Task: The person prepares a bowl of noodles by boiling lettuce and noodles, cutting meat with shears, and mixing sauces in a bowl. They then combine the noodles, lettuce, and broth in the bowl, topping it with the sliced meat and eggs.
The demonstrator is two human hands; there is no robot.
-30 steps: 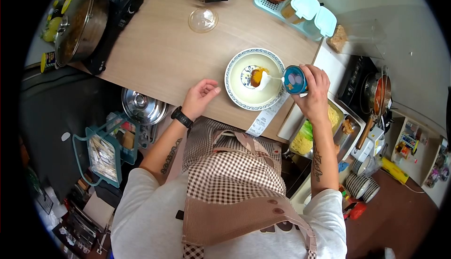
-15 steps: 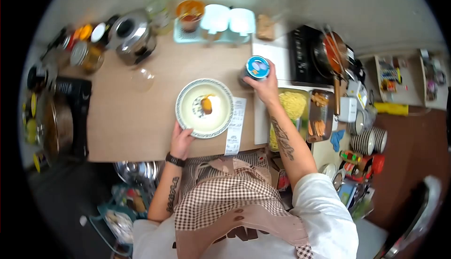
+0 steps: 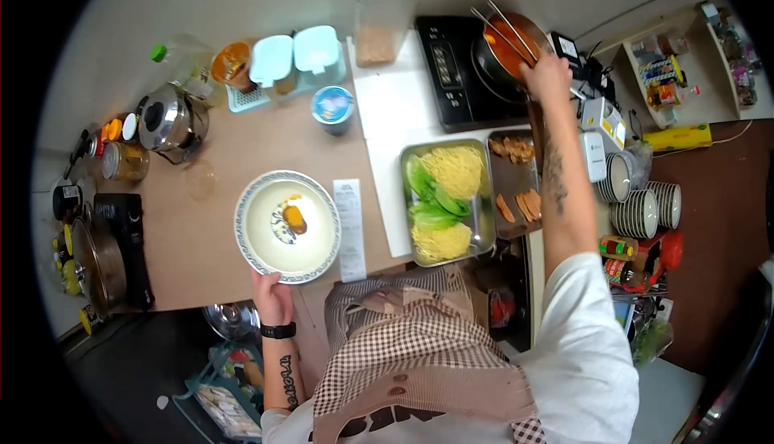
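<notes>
Left hand [image 3: 272, 295]: low, close in front of the torso, fingers pointing forward and closed in a grip at the tips.
Left wrist: straight, with a black watch band [image 3: 278, 330] strapped around it.
Left forearm [image 3: 288, 371]: runs forward from the body, with a dark lettering tattoo along it.
Right hand [image 3: 548, 73]: far forward and out to the right, back of the hand up, fingers curled down. Whether they grip is unclear.
Right forearm [image 3: 556, 178]: stretched out, elbow nearly straight, with a dark tattoo along it.
Right upper arm: in a white short sleeve [image 3: 580, 323].
Spacing: hands well apart, the right far ahead of the left.
</notes>
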